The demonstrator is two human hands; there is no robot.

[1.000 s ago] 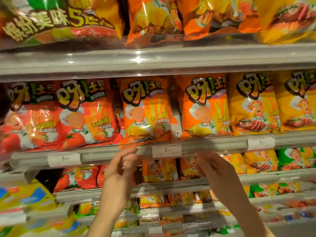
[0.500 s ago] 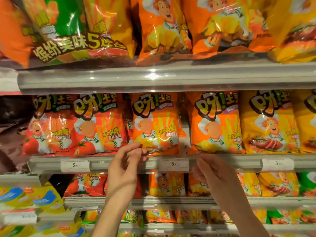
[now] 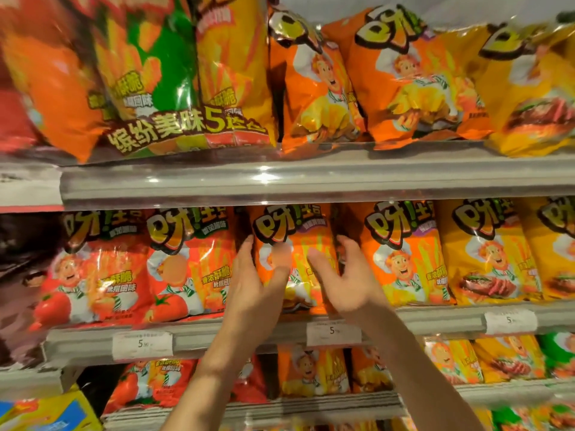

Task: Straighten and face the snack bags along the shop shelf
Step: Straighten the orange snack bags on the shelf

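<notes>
- The glossy orange foil snack bag point(image 3: 294, 244) stands upright on the middle grey metal shelf point(image 3: 435, 318), long axis vertical, between a red tomato-print bag point(image 3: 186, 262) and another orange bag point(image 3: 401, 253).
- It sits directly between both hands, equally near.
- Left hand point(image 3: 258, 284): spread grip, fingers along the bag's left edge, thumb on its front.
- Right hand point(image 3: 345, 275): grip wide, fingers at the right edge, thumb seemingly touching its front.

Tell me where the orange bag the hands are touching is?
In the head view's middle, the orange snack bag stands on the middle shelf, between the red tomato bag and another orange bag.
</notes>
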